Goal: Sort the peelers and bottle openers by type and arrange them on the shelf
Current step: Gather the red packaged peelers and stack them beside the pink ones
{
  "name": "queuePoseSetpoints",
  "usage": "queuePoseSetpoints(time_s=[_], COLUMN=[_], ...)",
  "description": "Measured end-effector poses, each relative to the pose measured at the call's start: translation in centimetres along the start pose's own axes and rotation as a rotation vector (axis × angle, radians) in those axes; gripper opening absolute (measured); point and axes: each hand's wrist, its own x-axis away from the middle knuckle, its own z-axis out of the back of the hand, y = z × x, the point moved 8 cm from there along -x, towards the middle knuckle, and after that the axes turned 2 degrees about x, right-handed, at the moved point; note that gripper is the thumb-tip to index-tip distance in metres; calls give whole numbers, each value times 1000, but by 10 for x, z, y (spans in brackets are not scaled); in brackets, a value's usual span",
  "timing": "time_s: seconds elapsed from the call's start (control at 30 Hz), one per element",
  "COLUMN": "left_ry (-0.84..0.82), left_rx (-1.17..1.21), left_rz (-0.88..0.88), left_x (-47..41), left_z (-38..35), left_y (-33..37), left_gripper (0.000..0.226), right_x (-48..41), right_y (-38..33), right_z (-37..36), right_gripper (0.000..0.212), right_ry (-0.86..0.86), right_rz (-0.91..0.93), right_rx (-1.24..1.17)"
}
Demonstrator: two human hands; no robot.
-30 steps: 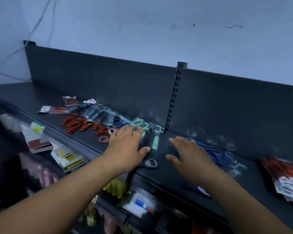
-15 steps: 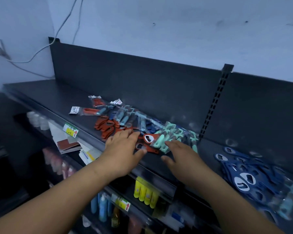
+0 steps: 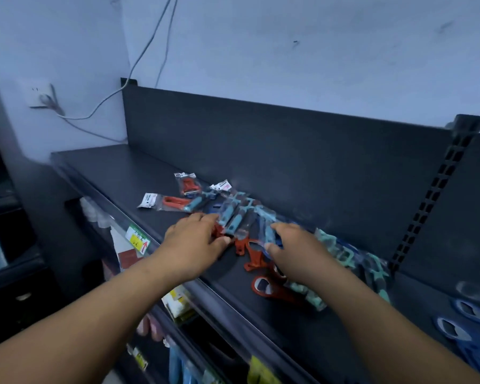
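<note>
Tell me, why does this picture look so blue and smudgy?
Head view: dim, bluish light; the left hand, right hand and red bottle openers are smeared by motion blur; the blue bottle openers at the right edge are fuzzy too; the wide lens stretches things near the edges.

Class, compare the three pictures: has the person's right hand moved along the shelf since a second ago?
Yes. The right hand has moved left: it was right of the slotted upright, and now lies well left of it.

matt dark metal shelf (image 3: 117,173); glossy clear plastic wrappers on peelers (image 3: 234,217); smooth red plastic openers (image 3: 263,286)
</note>
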Motion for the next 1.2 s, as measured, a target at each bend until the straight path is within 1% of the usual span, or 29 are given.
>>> queuePoseSetpoints(time_s=[0.07, 0.17, 0.4, 0.53, 0.67, 0.77, 0.83, 0.93, 1.0, 1.13, 1.2], left_ry=[1, 17, 25, -29, -96, -117, -126, -162, -182, -157, -151], left_rx=[22, 41, 32, 59, 94, 168, 198, 243, 269, 313, 225], left_rz=[35, 58, 34, -62, -168, -238, -257, -260, -282, -373, -404], left_x=[-16, -47, -139, -196, -242, -266, -275, -287, -292, -299, -300], left_z=[3, 5, 15, 17, 12, 6, 3, -3, -7, -8, -11], left_y=[-15, -44, -123, -157, -181, -194, -199, -211, -218, -225, -227], left_gripper=[59, 58, 51, 52, 54, 47, 47, 58, 64, 65, 68], right_x=[-13, -32, -103, -156, -210, -251, -274, -301, -308, -314, -313], right_y=[-7, -22, -72, -103, -133, -153, -160, -162, -162, -163, -165], right_z=[-3, -4, -15, -33, -46, -63, -77, -101, -113, -112, -105], right_gripper=[55, 51, 45, 48, 43, 39, 45, 63, 72, 68, 73], right_ry=[-13, -14, 29, 24, 51, 62, 62, 8, -29, 33, 58], right_rz=[16, 44, 75, 36, -4, -48, -97, -194, -240, -267, -239], right_rx=[14, 29, 44, 38, 33, 13, 17, 104, 146, 155, 134])
